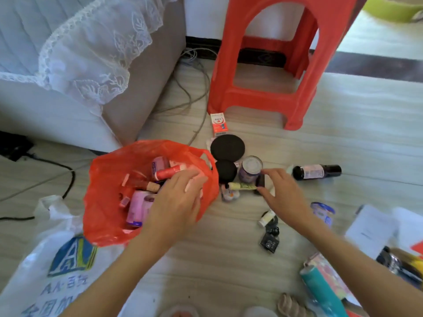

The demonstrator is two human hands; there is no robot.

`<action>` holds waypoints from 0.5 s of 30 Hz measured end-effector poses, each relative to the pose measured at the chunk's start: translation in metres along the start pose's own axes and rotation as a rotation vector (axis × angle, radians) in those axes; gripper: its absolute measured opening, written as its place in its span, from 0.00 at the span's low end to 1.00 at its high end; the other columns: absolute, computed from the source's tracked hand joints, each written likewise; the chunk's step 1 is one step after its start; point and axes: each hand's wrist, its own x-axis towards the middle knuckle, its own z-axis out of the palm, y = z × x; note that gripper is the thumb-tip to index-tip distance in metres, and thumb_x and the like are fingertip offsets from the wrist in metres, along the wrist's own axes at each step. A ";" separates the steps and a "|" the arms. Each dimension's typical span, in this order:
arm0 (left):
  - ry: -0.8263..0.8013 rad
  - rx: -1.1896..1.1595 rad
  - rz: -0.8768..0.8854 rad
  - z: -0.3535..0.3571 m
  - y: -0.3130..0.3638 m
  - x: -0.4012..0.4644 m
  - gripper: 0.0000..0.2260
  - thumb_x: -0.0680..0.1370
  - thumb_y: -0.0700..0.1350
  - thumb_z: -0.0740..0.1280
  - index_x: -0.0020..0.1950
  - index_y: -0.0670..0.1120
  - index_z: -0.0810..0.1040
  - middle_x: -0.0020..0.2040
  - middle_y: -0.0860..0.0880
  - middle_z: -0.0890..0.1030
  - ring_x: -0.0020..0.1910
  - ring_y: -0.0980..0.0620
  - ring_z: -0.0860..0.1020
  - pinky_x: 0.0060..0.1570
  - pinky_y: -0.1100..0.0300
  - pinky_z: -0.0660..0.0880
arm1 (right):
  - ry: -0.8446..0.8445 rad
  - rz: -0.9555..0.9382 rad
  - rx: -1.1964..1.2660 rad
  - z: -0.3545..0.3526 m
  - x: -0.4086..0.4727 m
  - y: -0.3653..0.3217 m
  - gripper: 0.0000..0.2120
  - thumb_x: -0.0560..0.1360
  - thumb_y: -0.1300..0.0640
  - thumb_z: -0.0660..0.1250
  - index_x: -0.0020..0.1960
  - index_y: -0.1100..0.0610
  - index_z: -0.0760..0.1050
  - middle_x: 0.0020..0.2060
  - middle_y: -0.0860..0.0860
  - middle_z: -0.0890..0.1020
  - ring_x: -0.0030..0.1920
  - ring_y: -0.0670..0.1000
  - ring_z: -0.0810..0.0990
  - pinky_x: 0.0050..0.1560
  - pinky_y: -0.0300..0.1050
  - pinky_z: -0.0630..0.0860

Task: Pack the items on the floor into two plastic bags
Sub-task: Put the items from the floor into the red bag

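A red plastic bag (103, 179) stands open on the floor, holding several pink and red bottles and tubes. My left hand (176, 200) lies over its right rim with the fingers loosely extended. My right hand (283, 193) reaches to a cluster of items and pinches a small black box (261, 183) between thumb and forefinger. Around it lie a yellow-green tube (242, 186), a purple tin can (250, 169), two black round lids (227, 147) and a dark bottle (317, 171). A white plastic bag (57, 259) with a blue logo lies at the lower left.
A red stool (263, 65) stands behind the items, with a red-and-white box (219, 123) at its foot. A sofa (57, 99) and cables (192, 88) are on the left. A small black camera (270, 243), blue cup (322, 211), teal cylinder (320, 291) and papers (370, 227) lie right.
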 end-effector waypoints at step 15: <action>-0.408 0.477 0.199 0.161 0.075 -0.007 0.20 0.72 0.36 0.53 0.60 0.38 0.76 0.64 0.36 0.73 0.68 0.33 0.63 0.70 0.41 0.48 | -0.364 -0.001 -0.333 0.077 -0.036 0.105 0.29 0.67 0.52 0.74 0.65 0.59 0.71 0.64 0.57 0.74 0.67 0.59 0.70 0.57 0.53 0.75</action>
